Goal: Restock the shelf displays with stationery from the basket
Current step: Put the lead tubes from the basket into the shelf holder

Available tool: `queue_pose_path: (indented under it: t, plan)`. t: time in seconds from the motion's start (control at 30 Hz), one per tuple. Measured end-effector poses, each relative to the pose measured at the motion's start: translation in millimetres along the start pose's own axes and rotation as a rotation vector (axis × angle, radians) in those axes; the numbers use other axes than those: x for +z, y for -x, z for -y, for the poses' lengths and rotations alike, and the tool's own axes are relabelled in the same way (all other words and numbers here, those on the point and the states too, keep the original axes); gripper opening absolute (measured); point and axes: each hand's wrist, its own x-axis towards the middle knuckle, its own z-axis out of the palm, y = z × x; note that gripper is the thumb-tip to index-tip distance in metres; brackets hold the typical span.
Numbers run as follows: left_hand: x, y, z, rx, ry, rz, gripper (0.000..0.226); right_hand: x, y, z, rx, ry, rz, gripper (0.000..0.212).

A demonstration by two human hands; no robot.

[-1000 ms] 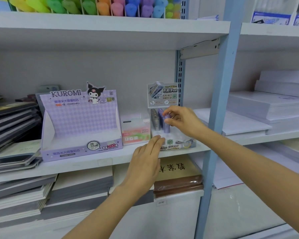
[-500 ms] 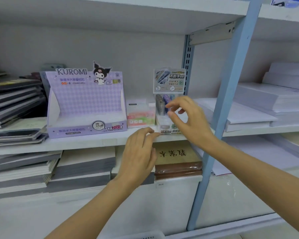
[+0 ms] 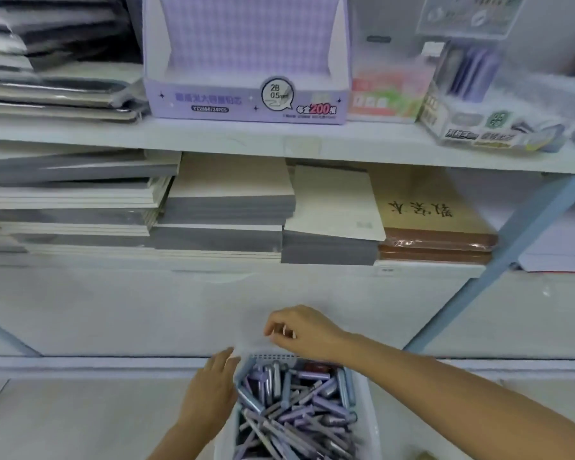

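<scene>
White shelf [image 3: 312, 141] with a blue upright [image 3: 528, 234]. On its board stand a purple display box [image 3: 246, 97] and a clear pen display [image 3: 485, 104]; notebook stacks [image 3: 213, 207] lie beneath. The basket [image 3: 274, 356] of purple pens [image 3: 296, 410] sits low, in front of me. My left hand [image 3: 213, 390], fingers straight, holds nothing, just beside the left rim. My right hand [image 3: 299, 330] hovers over the far rim, fingers curled; whether they hold anything, I cannot tell.

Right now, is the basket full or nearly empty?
Full: the basket is heaped with purple pens almost up to its rim.
</scene>
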Motion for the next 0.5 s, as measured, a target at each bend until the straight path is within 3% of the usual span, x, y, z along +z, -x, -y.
queue_pose_path:
  t: [0.17, 0.27, 0.37, 0.43, 0.5]
  plan:
    - [54, 18, 33, -0.119, 0.018, 0.3, 0.067, 95, -23, -47, 0.257, -0.099, 0.202, 0.037]
    - [64, 18, 39, -0.149, 0.021, 0.259, 0.068, 141, -34, -64, 0.336, -0.105, 0.216, 0.049]
    - [54, 19, 37, -0.096, 0.034, 0.252, 0.084, 174, -41, -71, 0.41, -0.066, 0.134, 0.052]
    - [58, 23, 35, -0.058, 0.003, 0.176, 0.081, 191, -42, -71, 0.444, -0.053, 0.079, 0.051]
    - [63, 27, 36, -0.109, 0.166, 0.178, 0.075, 200, -42, -71, 0.455, -0.064, 0.035, 0.051]
